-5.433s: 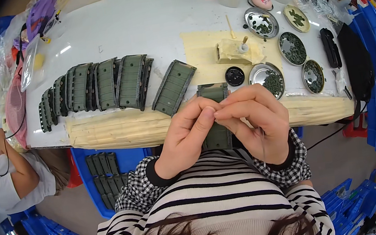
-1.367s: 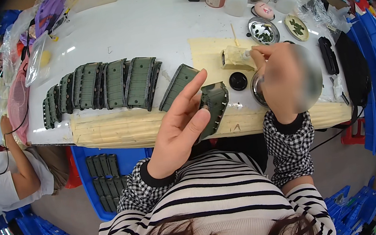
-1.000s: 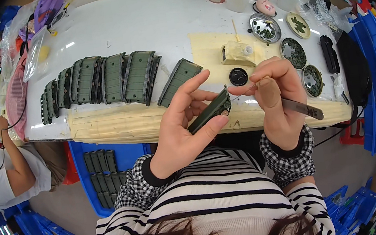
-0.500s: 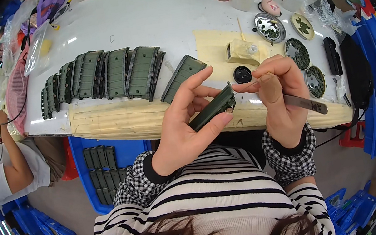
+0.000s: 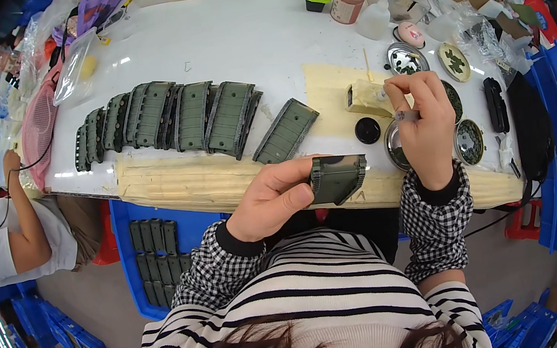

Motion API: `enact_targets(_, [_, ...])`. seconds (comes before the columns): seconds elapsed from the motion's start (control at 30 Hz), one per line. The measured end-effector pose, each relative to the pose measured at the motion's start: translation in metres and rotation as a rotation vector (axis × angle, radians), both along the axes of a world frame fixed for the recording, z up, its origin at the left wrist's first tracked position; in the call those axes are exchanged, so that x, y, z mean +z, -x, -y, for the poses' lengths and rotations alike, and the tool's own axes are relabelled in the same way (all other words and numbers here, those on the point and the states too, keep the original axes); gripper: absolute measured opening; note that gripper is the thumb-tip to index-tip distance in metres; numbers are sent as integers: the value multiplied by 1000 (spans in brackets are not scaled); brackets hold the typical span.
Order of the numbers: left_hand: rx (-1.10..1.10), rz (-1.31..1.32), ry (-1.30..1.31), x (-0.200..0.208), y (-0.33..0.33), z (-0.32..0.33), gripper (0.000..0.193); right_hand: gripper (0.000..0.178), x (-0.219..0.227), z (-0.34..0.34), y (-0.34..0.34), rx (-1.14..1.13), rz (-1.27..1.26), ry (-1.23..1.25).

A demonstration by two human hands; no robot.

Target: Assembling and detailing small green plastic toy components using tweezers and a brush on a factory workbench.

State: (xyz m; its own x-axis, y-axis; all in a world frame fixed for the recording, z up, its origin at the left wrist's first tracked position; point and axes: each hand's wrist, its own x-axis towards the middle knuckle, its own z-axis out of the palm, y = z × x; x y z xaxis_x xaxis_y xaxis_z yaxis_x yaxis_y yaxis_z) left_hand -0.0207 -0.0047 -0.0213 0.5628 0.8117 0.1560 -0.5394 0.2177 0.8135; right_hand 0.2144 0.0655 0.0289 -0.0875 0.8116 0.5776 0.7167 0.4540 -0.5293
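Observation:
My left hand (image 5: 275, 199) grips a dark green, camouflage-patterned plastic part (image 5: 337, 178) by one end, above the padded table edge. Its broad ridged face is turned toward me. My right hand (image 5: 422, 122) has its fingers pinched at the mouth of a small tape-wrapped bottle (image 5: 362, 97). Tweezers (image 5: 407, 115) lie within that hand, mostly hidden by the fingers. Whatever the fingertips pinch is too small to make out. A round black cap (image 5: 367, 131) lies below the bottle. One loose green part (image 5: 285, 131) rests beyond my left hand.
Overlapping green parts (image 5: 228, 117) form a row on the left. Dishes of small green pieces (image 5: 469, 141) stand at the right, by a black case (image 5: 496, 105). Below the table, a blue tray (image 5: 138, 279) holds more parts. A co-worker's arm (image 5: 25, 217) is at far left.
My right hand has moved away from the held part to the taped bottle. My left hand has turned the part so its broad face shows. The whole view has shifted slightly.

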Motion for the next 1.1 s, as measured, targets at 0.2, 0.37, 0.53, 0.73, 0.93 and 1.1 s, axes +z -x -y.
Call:
enact_targets(0.2, [22, 45, 57, -1, -3, 3, 46, 25, 7, 7, 0, -33, 55, 80])
enact_targets(0.37, [12, 208, 356, 31, -2, 3, 46, 31, 20, 27, -5, -78, 13, 8])
enact_targets(0.53, [584, -533, -226, 34, -12, 17, 59, 17, 22, 53, -11, -12, -47, -35])
enact_targets(0.73, [954, -1137, -765, 23, -13, 9, 62, 14, 22, 77, -7, 8, -77, 19])
enact_targets(0.93, [894, -1437, -811, 23, -15, -14, 58, 14, 17, 93, -8, 34, -36, 28])
enact_targets(1.1, [924, -1574, -849, 22, -23, -14, 47, 14, 13, 103, -15, 27, 3, 48])
